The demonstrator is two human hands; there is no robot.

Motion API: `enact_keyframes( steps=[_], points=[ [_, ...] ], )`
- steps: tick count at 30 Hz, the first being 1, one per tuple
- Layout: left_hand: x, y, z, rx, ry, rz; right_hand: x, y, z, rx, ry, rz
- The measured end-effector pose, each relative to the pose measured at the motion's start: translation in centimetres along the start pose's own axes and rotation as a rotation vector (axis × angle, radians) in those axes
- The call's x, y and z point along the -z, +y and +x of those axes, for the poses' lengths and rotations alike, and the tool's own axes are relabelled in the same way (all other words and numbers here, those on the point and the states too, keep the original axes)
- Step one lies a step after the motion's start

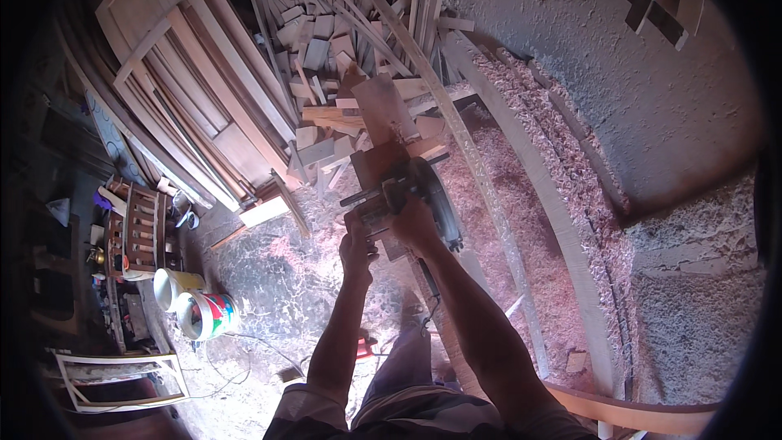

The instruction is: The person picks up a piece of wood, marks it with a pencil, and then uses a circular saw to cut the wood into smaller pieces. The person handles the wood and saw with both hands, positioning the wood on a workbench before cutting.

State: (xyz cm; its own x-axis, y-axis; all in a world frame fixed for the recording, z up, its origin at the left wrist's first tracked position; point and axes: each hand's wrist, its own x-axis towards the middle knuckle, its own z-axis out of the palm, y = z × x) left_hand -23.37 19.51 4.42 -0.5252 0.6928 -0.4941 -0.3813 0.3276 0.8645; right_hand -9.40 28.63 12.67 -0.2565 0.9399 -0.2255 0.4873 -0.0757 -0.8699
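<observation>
My right hand [413, 222] is wrapped round the top of a dark handheld power tool with a rounded housing, which looks like a circular saw [438, 200]. Its cord trails back toward my body. A dark straight bar crosses in front of the tool, over reddish-brown wood [380, 165]. My left hand [356, 251] grips the near left edge of a wooden piece [371, 216] beside the tool, thumb and fingers bent. Beyond it, a wide brown board [384, 110] points away from me. The tool's cutting edge is hidden.
Piled wood offcuts [322, 49] lie ahead. Door panels [183, 73] lean at the left. Two buckets [205, 314] stand on the dusty floor near a wooden rack [140, 232]. To the right, long planks [538, 171] border heaps of shavings [497, 195] along the wall.
</observation>
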Motion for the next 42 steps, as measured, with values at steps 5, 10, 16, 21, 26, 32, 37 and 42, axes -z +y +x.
enact_keyframes(
  steps=[5, 10, 16, 21, 26, 32, 37, 42],
  points=[
    [-0.5, 0.2, 1.3, -0.037, 0.017, -0.049, -0.2, -0.7, 1.4, -0.001, -0.001, 0.002],
    [-0.1, 0.6, 2.9, -0.051, 0.026, -0.053, -1.0, -1.0, 2.7, 0.001, 0.003, 0.005],
    [0.2, 0.8, 5.1, -0.021, 0.022, -0.039, -2.2, -1.0, 4.9, 0.034, 0.027, 0.043],
    [0.1, 1.5, 6.5, -0.058, -0.008, -0.058, -2.3, -1.3, 6.2, 0.010, -0.008, 0.018],
    [-0.3, 2.1, 7.6, -0.049, 0.013, -0.058, -2.6, -1.6, 7.5, -0.017, -0.026, 0.039],
    [-0.3, 2.5, 9.1, -0.075, 0.052, -0.087, -3.6, -1.7, 9.3, -0.002, -0.041, 0.043],
    [-0.3, 3.2, 10.5, -0.075, 0.034, -0.060, -4.1, -2.5, 10.6, -0.006, -0.010, 0.061],
    [-0.7, 4.1, 11.8, -0.106, 0.030, -0.079, -3.8, -3.7, 11.5, -0.018, -0.017, 0.085]
  ],
)
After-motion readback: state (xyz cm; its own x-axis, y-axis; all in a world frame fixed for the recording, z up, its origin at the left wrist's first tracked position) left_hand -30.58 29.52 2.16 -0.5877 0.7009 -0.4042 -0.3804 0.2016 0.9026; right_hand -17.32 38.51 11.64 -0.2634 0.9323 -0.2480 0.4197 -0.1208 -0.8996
